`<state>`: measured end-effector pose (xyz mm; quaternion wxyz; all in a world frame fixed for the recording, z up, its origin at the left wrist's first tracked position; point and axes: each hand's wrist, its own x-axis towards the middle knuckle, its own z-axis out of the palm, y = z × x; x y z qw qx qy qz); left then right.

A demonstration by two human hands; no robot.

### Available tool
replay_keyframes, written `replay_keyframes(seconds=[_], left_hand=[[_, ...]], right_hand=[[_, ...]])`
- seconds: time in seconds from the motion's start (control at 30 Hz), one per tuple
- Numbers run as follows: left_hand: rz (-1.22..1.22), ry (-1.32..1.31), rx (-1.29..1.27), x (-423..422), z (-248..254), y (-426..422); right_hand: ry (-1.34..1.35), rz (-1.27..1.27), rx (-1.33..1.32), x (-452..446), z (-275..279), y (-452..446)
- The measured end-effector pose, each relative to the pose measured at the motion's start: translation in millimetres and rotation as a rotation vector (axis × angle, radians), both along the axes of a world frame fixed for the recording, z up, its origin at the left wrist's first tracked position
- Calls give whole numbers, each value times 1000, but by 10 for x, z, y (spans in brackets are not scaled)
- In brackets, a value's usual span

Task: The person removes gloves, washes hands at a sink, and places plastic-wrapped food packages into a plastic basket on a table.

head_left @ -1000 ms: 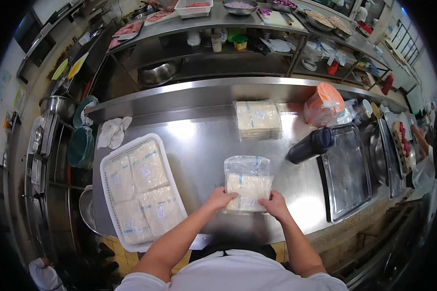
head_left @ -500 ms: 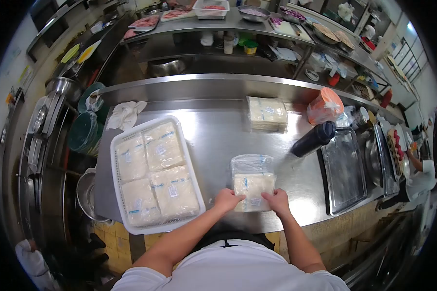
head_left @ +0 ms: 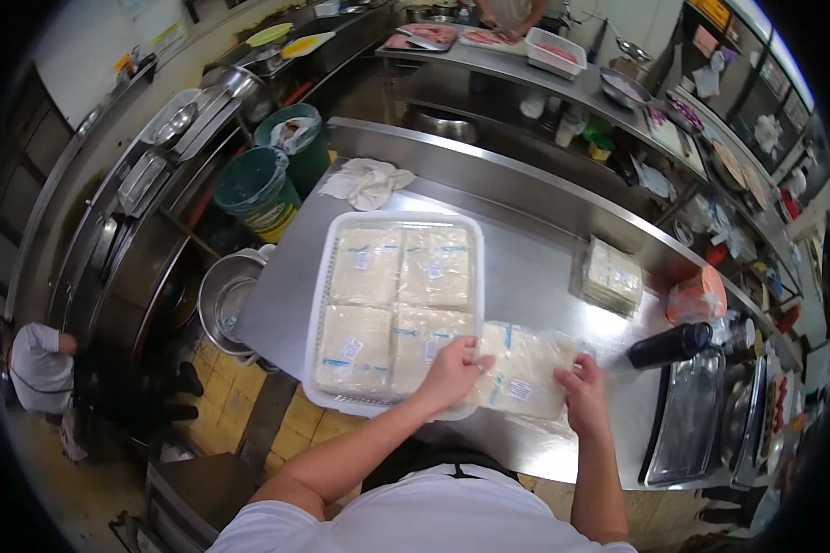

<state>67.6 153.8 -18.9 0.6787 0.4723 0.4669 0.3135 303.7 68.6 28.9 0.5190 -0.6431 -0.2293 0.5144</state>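
A clear plastic packet of flat pale sheets (head_left: pixel 526 376) is held up between my two hands at the right edge of a white basket. My left hand (head_left: pixel 459 370) pinches its left edge, over the basket's lower right corner. Its right edge is gripped by my right hand (head_left: pixel 581 392), thumb and fingers closed. The white basket (head_left: pixel 319 286) bears several similar packets laid flat, two across. Part of another clear wrapper shows under the held packet. Farther back on the steel table (head_left: pixel 535 267) lies a stack of packets (head_left: pixel 612 276).
A white cloth (head_left: pixel 367 182) lies at the table's back left. At the right are an orange bagged container (head_left: pixel 698 297), a dark bottle (head_left: pixel 670 346) and a metal tray (head_left: pixel 696 419). Green bins (head_left: pixel 258 189) stand left. One person (head_left: pixel 41 369) is at far left, another (head_left: pixel 512 14) behind the back counter.
Both hands have lifted the packet and carried it left to the basket's edge. The view has turned left, bringing the bins and the person at the left further into view.
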Motion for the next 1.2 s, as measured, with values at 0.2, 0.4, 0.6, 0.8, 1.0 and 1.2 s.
replay_keyframes(seconds=[0.2, 0.4, 0.6, 0.8, 1.0, 1.2], left_hand=[[272, 111, 231, -1108, 148, 914], [411, 357, 455, -1878, 457, 1960], [242, 1023, 773, -2087, 28, 2106], [-53, 1059, 907, -1784, -346, 1710], [-108, 1025, 869, -1851, -343, 1774], [8, 903, 845, -1343, 51, 1523]], right_hand=[[-73, 205, 146, -942, 45, 1267], [-22, 297, 150, -1709, 140, 2546], [-760, 392, 90, -1871, -690, 2969], [-784, 495, 201, -2065, -800, 2858], [-678, 308, 334, -1224, -476, 2486], [-1075, 97, -73, 957, -599, 1273]])
